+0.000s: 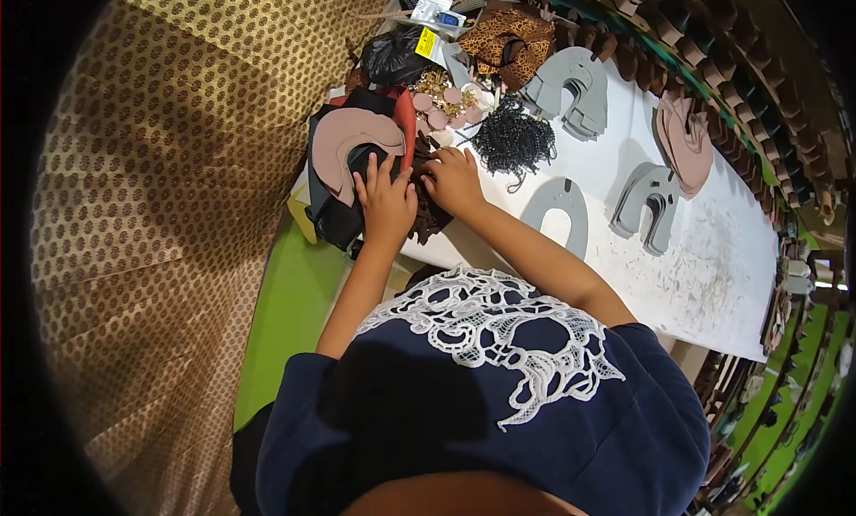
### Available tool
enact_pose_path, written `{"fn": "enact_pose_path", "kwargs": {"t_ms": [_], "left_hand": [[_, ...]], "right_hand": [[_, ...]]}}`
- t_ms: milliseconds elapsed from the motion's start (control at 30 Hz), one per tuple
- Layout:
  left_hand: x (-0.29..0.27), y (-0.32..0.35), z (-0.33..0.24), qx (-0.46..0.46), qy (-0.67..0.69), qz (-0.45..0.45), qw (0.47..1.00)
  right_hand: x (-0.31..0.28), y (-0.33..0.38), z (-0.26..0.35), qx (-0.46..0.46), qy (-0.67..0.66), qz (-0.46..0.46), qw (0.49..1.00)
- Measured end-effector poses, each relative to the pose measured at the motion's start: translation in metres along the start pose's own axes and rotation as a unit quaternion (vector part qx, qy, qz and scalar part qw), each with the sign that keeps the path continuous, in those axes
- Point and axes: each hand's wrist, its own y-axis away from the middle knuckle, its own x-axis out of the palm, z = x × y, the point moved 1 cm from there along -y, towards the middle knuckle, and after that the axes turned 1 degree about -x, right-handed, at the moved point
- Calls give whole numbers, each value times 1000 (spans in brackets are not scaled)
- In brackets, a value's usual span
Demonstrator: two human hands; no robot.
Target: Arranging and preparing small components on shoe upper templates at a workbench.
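My left hand [386, 201] lies with its fingers spread over black sheet material [337, 215]. Its fingertips touch the inner edge of a dusty-pink U-shaped piece [343, 151] on top of that material. Close on its right, my right hand [453, 179] is bent, with the fingers apart and their tips at a heap of dark brown strips [430, 224]. I see nothing held in it, though the fingertips are partly lost against the dark strips. A red strip [405, 124] runs along the right side of the pink piece.
Beyond my hands are a tangle of black beaded cord [515, 137], pink discs [437, 119], a black plastic bag [392, 60] and leopard-print fabric [506, 39]. Grey U-shaped pieces [588, 106] and stacked pink pieces [685, 151] lie on the white table [713, 266]. Shoe racks [713, 61] line the right.
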Motion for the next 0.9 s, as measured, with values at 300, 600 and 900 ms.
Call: {"fn": "enact_pose_path", "kwargs": {"t_ms": [300,600,900], "left_hand": [[5,-9,-12,-4,69,0,998],[28,-25,-40,46,177,17,983],[68,-19,-110,144,180,152,961]], "right_hand": [[-21,9,-16,85,-156,-61,982],[-59,49,-41,111,-183,-78,974],[-108,121,-78,195,-136,-53,970]]}}
